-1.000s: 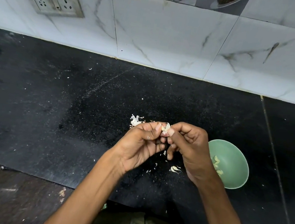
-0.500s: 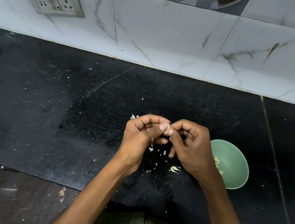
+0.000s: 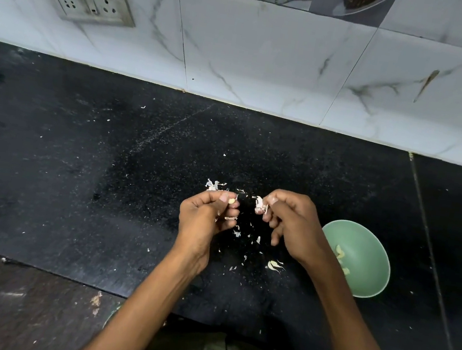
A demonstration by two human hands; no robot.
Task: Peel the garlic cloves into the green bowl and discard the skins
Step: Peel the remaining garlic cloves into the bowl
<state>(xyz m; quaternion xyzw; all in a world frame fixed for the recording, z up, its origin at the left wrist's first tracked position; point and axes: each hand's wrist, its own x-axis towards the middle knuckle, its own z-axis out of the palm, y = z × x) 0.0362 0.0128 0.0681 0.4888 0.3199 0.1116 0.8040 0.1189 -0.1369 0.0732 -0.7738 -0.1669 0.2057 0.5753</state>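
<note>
On the black stone counter (image 3: 76, 168), the round green plastic bowl (image 3: 373, 254) sits right of both hands, holding pale peeled garlic cloves (image 3: 340, 254). Thin papery garlic skins (image 3: 275, 265) lie scattered between and before the hands.

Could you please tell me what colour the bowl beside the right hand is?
The bowl is pale green, seen best in the head view.

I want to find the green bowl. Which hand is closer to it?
The right hand. It holds a bit of garlic skin just beside the green bowl, its wrist by the rim. The left hand, pinching a garlic clove, is farther away on the other side.
</note>
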